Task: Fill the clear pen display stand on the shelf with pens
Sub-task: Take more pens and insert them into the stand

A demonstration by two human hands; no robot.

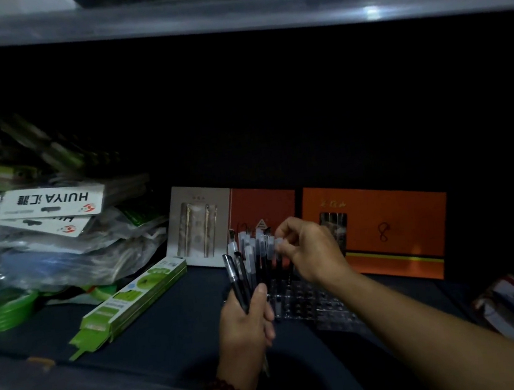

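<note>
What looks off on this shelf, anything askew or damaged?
The green boxes lie diagonally on the shelf, an end flap open at the front. Behind them, bagged packets sit in a loose heap. No damage visible.

- I see a dark blue shelf (174,326) running across my view, dimly lit.
- Above it, the grey upper shelf (228,12) catches a bright glint of light on its front edge.
- Behind, the back wall (272,113) is lost in near-black shadow.
</note>
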